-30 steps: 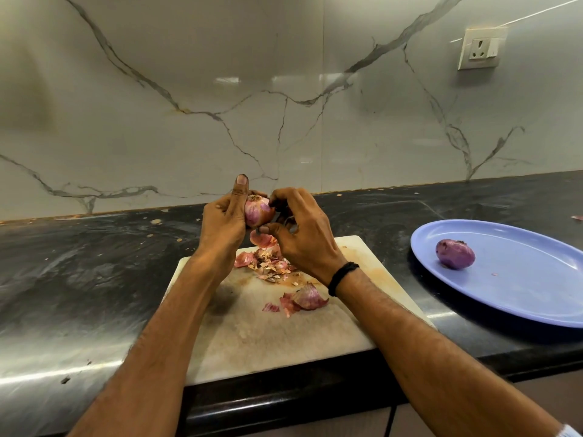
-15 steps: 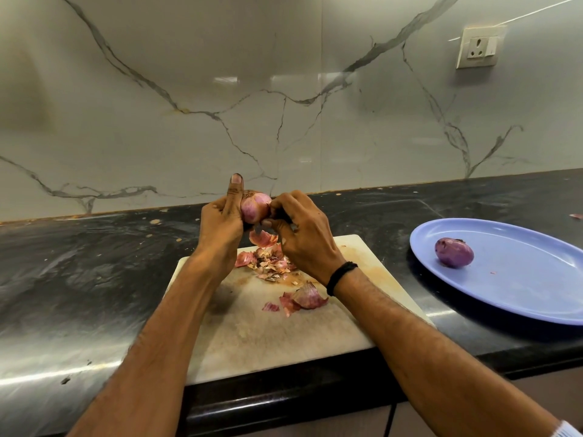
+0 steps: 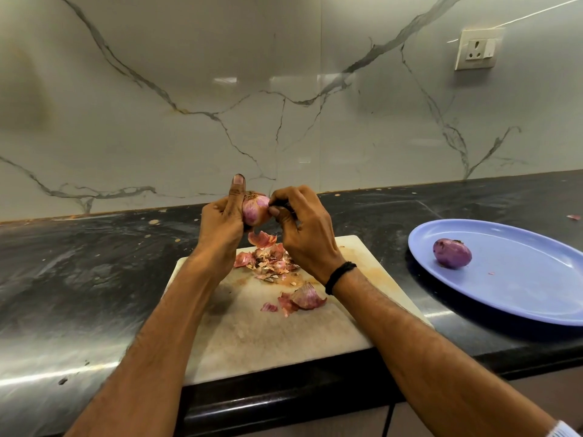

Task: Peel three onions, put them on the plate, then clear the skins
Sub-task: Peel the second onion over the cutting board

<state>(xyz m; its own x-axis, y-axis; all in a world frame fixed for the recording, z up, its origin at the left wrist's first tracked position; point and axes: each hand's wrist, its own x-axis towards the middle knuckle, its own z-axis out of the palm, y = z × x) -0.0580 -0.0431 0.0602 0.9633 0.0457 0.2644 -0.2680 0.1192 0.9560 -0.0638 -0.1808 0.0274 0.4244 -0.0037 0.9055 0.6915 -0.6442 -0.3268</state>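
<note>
Grey marble-look wall (image 3: 189,105) with a socket (image 3: 478,48) at 1 o'clock, black bench (image 3: 79,279) below, pale cutting board (image 3: 252,339) at its front edge. Both hands are up over the board's 12 o'clock end, presumably so skin drops on the board, not the bench; the skins pile (image 3: 268,260) sits directly under them. Left hand (image 3: 220,225) grips the held onion (image 3: 255,211) in curled fingers, thumb straight up alongside, root tuft upward. Reads as a fixture grip that leaves the onion's right flank exposed. Right hand (image 3: 304,238) is closed: thumb tip on that flank, fingers curled round a dark item (image 3: 284,205). Blade, handle or just shadow, can't tell. Held onion shows pale streaked patches, so my read is mid-peel on number two. Peeled onion (image 3: 451,253) lies on the blue plate (image 3: 520,298) at 3 o'clock of the board, well apart from the debris, which keeps finished stock clean. Bigger skin pieces (image 3: 304,299) lie loose at board centre, near the right wrist with its black band (image 3: 339,275). Hidden: left fingers behind the onion, the onion's far side, whatever sits under the right palm. Plate's right rim is cut off by the frame. No third onion in view; may be off-frame. Small pink scrap (image 3: 573,217) at the bench's far 3 o'clock edge, likely skin, too small to confirm.
</note>
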